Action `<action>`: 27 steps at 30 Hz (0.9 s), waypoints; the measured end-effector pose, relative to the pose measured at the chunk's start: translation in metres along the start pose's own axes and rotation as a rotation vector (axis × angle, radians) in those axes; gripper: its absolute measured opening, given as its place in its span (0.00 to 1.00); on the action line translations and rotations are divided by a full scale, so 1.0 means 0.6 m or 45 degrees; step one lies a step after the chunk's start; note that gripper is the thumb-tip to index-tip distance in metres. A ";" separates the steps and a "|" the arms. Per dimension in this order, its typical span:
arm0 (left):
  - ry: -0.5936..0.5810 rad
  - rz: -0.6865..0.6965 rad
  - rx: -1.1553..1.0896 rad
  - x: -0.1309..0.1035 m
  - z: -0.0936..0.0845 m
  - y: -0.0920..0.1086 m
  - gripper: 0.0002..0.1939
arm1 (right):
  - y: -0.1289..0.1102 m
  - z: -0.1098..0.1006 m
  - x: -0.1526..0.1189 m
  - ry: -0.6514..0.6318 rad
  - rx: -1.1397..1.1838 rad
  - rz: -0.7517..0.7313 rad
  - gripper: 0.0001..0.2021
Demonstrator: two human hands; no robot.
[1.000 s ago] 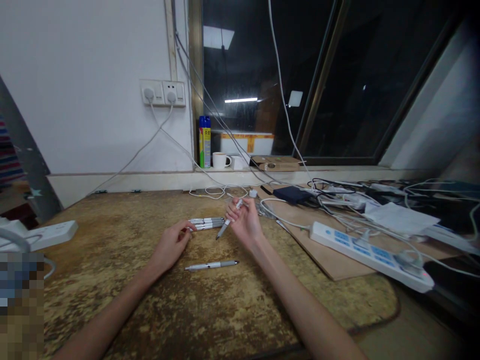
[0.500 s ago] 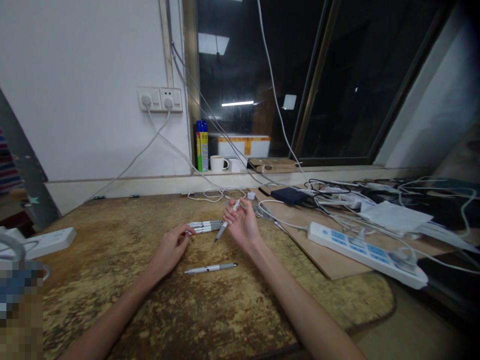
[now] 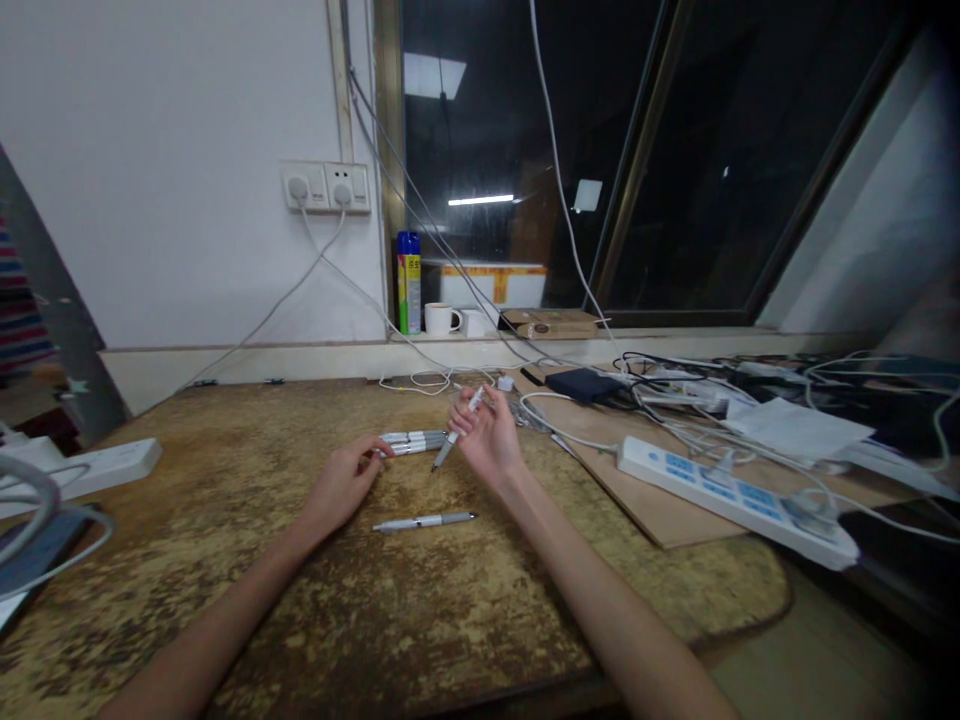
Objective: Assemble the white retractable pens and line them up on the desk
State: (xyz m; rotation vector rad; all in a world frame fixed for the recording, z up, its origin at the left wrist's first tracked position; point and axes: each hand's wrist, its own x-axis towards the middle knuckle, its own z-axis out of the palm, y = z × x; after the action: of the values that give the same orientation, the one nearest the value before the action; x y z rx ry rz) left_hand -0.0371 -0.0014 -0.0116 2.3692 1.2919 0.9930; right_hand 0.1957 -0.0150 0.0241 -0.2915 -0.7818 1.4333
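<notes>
In my right hand (image 3: pixel 491 435) is a white-and-grey pen (image 3: pixel 448 447), its dark tip slanting down to the left toward the table. The fingers are closed around its upper part. Several similar pens (image 3: pixel 416 441) lie side by side just left of it. At their left ends rests my left hand (image 3: pixel 352 478), fingers curled and pinched against the pens; the exact contact is partly hidden. Closer to me, a single pen (image 3: pixel 425 522) lies crosswise on the worn wooden table (image 3: pixel 420 620), touched by neither hand.
To the right, a white power strip (image 3: pixel 735 500) and tangled cables lie over a brown board (image 3: pixel 622 480). Another white strip (image 3: pixel 127 462) and a phone-like device (image 3: pixel 37 560) are at the left. A mug (image 3: pixel 441 318) and a spray can (image 3: pixel 409 285) stand on the sill.
The camera view has shifted slightly, so the scene sits a little higher and further right. Both hands keep nearly the same pose, and the pens stay in place.
</notes>
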 end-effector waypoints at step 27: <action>-0.027 0.004 -0.024 0.001 -0.001 0.002 0.14 | 0.008 0.003 -0.004 -0.074 0.185 0.032 0.12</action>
State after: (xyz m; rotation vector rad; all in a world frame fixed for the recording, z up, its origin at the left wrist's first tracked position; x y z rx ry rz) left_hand -0.0368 -0.0018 -0.0102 2.3617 1.2664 0.9741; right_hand 0.1911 -0.0168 0.0220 -0.1493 -0.7193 1.5197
